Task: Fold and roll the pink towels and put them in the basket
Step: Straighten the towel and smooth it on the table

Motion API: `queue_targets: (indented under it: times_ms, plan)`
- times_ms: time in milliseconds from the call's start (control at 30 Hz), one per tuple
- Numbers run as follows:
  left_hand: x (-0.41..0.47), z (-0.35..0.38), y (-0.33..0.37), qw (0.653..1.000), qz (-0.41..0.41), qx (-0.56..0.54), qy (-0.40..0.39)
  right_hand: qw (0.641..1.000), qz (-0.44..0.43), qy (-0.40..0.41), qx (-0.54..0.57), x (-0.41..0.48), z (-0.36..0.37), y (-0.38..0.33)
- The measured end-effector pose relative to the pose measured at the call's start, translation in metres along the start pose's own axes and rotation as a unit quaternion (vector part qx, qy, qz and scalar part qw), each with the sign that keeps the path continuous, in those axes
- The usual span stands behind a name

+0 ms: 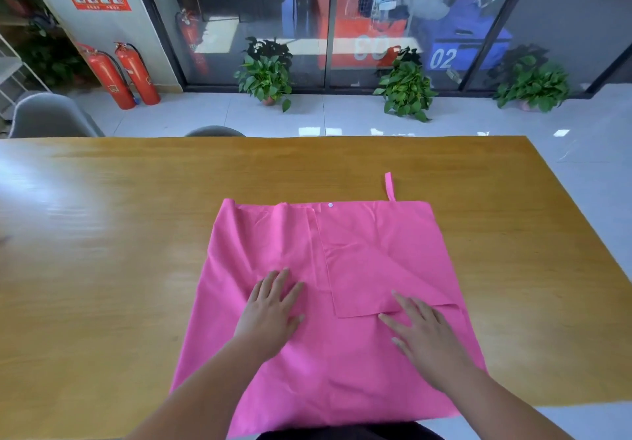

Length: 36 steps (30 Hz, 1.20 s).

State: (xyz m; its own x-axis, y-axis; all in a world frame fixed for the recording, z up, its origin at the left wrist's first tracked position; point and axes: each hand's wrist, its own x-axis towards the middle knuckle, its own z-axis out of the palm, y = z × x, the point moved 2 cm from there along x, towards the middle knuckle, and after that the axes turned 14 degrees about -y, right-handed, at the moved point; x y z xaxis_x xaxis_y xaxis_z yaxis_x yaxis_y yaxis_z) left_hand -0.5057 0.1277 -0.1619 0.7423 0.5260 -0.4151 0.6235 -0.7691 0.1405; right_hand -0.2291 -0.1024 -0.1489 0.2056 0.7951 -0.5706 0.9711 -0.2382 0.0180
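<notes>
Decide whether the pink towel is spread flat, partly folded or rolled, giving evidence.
Partly folded. The pink towel lies flat on the table, with a flap turned over its far right part; nothing is rolled.

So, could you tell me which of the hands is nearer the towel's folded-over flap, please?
Right. The right hand rests its fingertips on the flap at its near edge; the left hand lies flat on the towel left of the flap, apart from it.

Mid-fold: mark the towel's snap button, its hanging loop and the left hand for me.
snap button [330, 205], head view, centre of the white stud
loop [390, 186], head view, middle of the pink strap
left hand [270, 306], head view, back of the hand
</notes>
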Motion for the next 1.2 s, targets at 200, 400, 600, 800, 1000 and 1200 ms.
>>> queue_targets:
  times_ms: [200, 400, 600, 800, 1000, 1200]
  plan:
    - [0.021, -0.006, 0.003, 0.999, -0.007, -0.003, -0.035, 1.000, -0.003, 0.029, -0.006, 0.025, -0.012, 0.003]
    - [0.050, -0.014, 0.002, 0.999, -0.013, 0.006, -0.040, 0.983, 0.047, 0.073, 0.164, 0.061, -0.074, 0.046]
    - [0.073, -0.029, 0.008, 0.999, -0.022, -0.008, -0.034, 0.857, 0.217, 0.108, 0.455, 0.102, -0.105, 0.125]
    - [0.106, -0.048, 0.011, 0.998, -0.037, -0.040, -0.016, 0.821, 0.188, 0.087, 0.533, 0.125, -0.101, 0.143]
    - [0.154, -0.079, 0.011, 0.991, -0.080, -0.107, 0.013, 0.794, 0.185, 0.167, 0.555, 0.151, -0.122, 0.164]
    - [0.194, -0.103, 0.006, 0.988, -0.114, -0.104, 0.029, 0.804, 0.195, 0.152, 0.540, 0.171, -0.112, 0.176]
